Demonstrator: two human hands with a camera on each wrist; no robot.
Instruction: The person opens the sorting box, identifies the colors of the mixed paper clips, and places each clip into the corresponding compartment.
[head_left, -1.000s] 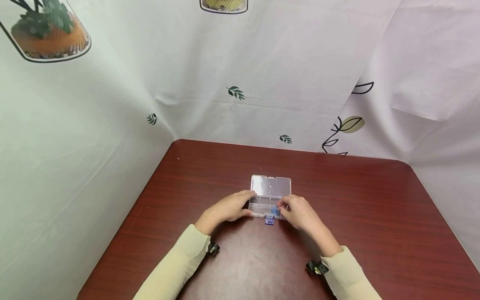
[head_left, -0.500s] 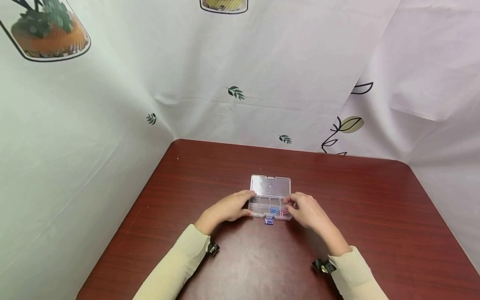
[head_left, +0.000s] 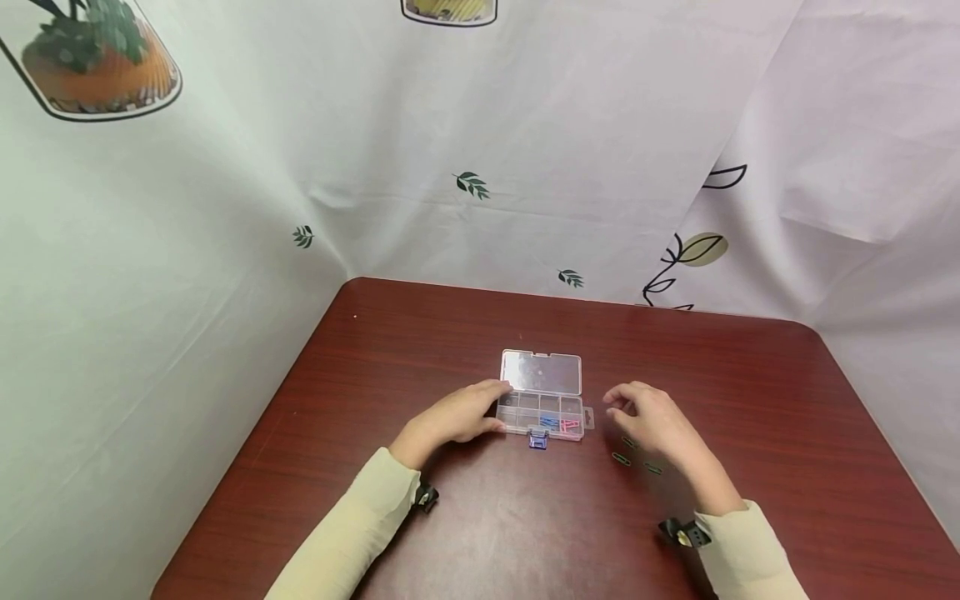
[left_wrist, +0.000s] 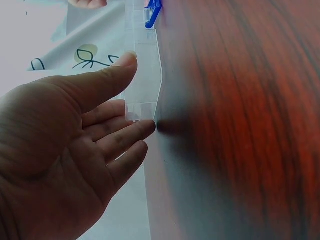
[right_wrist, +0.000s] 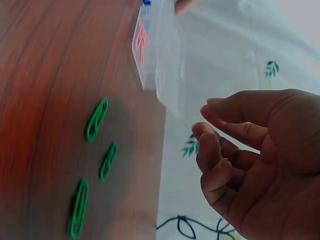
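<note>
A clear plastic compartment box (head_left: 528, 402) lies on the table with its lid (head_left: 542, 372) folded back. Blue paper clips (head_left: 549, 422) and pink paper clips (head_left: 570, 425) lie in its two front right compartments. My left hand (head_left: 457, 412) holds the box's left end, thumb at the front corner and fingertips toward the back. To the right of the box, my right hand (head_left: 652, 421) hovers with loosely bent fingers; in the right wrist view nothing shows between thumb and forefinger. Below that hand, several green paper clips (right_wrist: 79, 209) lie loose on the wood.
A blue latch (head_left: 537, 439) hangs at the box's front edge, and a clear hanging tab (head_left: 588, 417) sticks out on its right. The reddish-brown table (head_left: 420, 342) meets a patterned white cloth (head_left: 390, 200) at the back and sides.
My right hand has moved from over the box's right compartments out to the right, uncovering the pink paper clips and then the green ones. My left hand and the box stay put.
</note>
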